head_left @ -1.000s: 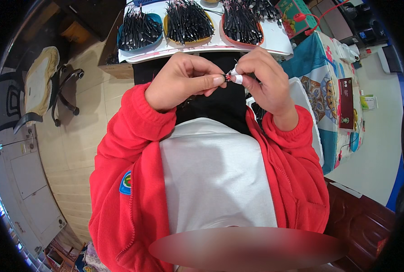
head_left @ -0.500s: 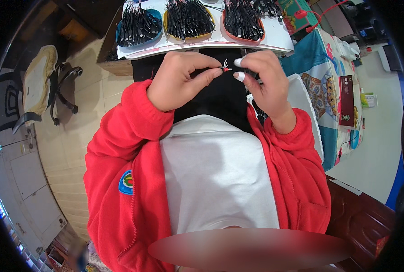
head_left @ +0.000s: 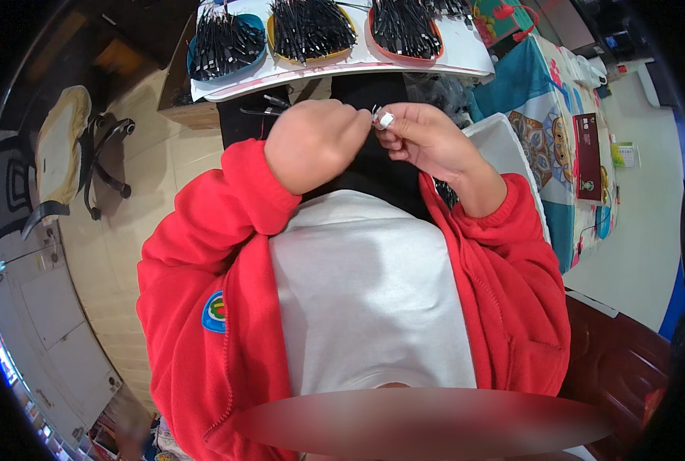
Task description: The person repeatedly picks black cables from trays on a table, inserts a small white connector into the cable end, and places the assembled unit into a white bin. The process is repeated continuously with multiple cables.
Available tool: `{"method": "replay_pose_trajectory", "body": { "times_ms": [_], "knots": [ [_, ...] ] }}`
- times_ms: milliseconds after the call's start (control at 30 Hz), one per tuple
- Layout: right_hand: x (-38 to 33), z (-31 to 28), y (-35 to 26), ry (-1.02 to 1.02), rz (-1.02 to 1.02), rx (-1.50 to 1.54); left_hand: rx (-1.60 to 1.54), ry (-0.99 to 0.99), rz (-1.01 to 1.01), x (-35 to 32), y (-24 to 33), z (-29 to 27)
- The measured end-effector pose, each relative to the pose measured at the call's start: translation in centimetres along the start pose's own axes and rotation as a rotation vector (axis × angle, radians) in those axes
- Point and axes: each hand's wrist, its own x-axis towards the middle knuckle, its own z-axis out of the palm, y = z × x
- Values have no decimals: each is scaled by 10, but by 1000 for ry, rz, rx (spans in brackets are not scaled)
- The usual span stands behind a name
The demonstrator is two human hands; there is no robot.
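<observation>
My left hand (head_left: 311, 146) is closed round a thin black cable (head_left: 255, 113), its back turned up. Dark ends of the cable poke out on the left side of that hand, over my dark-trousered lap. Fine pale wire ends (head_left: 374, 111) show just past the left fingertips. There my right hand (head_left: 427, 138) meets it, thumb and forefinger pinched together at the wires, the other fingers curled under. A white covering (head_left: 387, 121) sits on the right thumb tip. The fingers hide the exact contact with the wires.
A white table (head_left: 457, 58) lies ahead, bearing a blue basket (head_left: 231, 73), a yellow basket (head_left: 323, 57) and a red basket (head_left: 411, 55), all full of black cables. A white foam box (head_left: 504, 138) stands at my right, beside a cloth-covered table (head_left: 538, 84). An office chair (head_left: 66, 154) is at left.
My left hand has turned over, back up, and the cable now shows at its left. My right thumb and forefinger, apart before, have closed at the wire ends.
</observation>
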Motion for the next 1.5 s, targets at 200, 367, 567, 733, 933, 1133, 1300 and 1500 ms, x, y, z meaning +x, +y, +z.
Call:
{"method": "replay_pose_trajectory", "body": {
  "times_ms": [200, 367, 567, 733, 933, 1133, 1300, 1500],
  "knots": [
    [-12, 12, -8, 252, -1019, -1041, -816, -5, -547, -6, -1, -10],
    [-6, 14, -11, 315, -1308, -1402, -666, 53, -431, -2, 6, -8],
    [-18, 19, -9, 118, -796, -828, -818, 14, -453, -9, 5, -12],
    [-14, 22, -19, 53, -1145, -1177, -1280, -30, -529, -11, -2, -9],
    [-11, 20, -16, 102, -1342, -1223, -1454, 42, -603, -13, 3, -5],
    [-13, -4, -27, 388, -1278, -1302, -1580, 215, -593, -21, 2, -4],
    [-14, 3, -20, 277, -1266, -1177, -1784, 186, -652, -19, 2, 1],
    [-5, 24, -24, 58, -1487, -1133, -1886, 146, -687, -18, 5, -1]
  ]
}}
